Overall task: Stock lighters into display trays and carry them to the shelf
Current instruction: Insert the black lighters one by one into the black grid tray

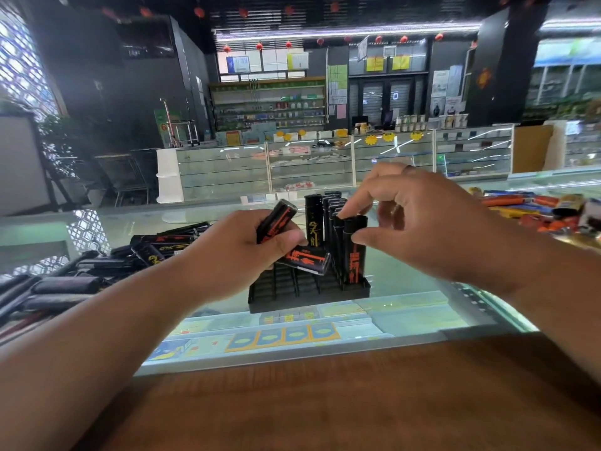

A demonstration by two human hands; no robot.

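In the head view, my left hand [257, 236] grips two orange-printed lighters [305, 260], the fingers curled round them, just above the black display tray [309, 294]. The tray stands at the middle of the glass table [406, 307]. My right hand [419, 216] pinches the front lighter [354, 255] at its top, between thumb and index finger. It stands upright in the tray's right row, with more standing lighters [328, 219] behind it. A pile of black lighters [156, 249] lies toward the left edge, and coloured lighters [536, 209] toward the right edge.
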